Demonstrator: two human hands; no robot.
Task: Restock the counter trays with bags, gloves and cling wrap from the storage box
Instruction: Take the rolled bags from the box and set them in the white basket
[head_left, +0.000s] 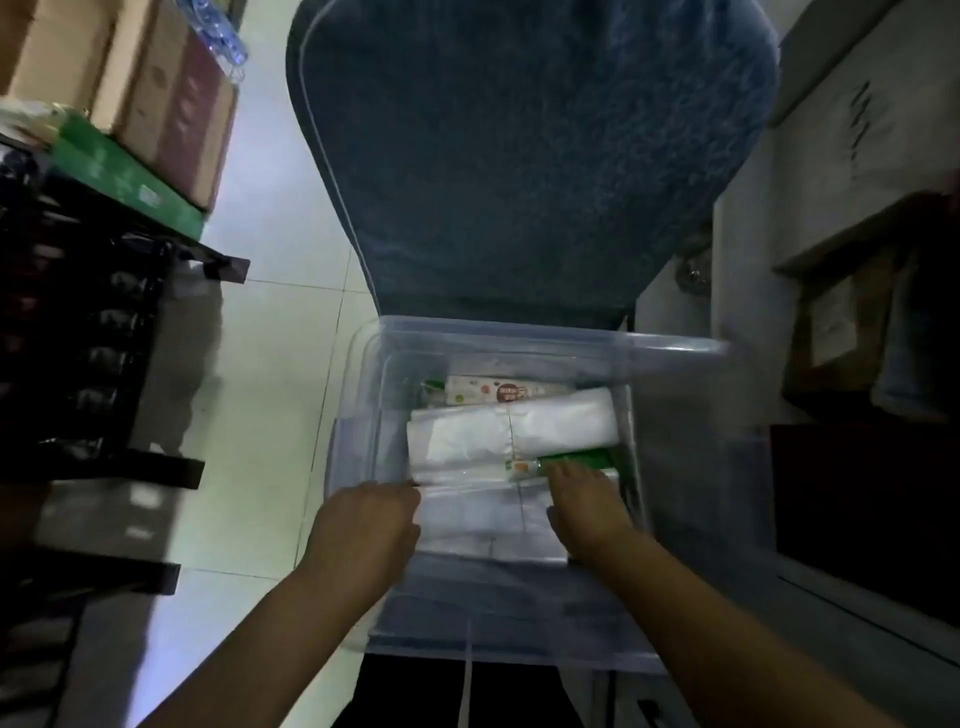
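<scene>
A clear plastic storage box (675, 467) stands open on the floor below me, its blue lid (519, 156) tipped up behind it. Inside lie white packs of plastic bags (509, 428), a flat clear pack (478, 514) nearest me, a green-and-orange pack (566, 462) and a long white printed box (493, 391) at the far wall. My left hand (366, 525) grips the left edge of the flat clear pack. On the right side my right hand (587, 501) rests on the same pack, fingertips touching the green-and-orange one.
A dark metal rack (93, 338) stands at the left, with cardboard cartons (156, 88) and a green box (124, 176) on top. Grey cabinets and a brown carton (841, 322) crowd the right. Pale floor tiles (270, 364) show between rack and box.
</scene>
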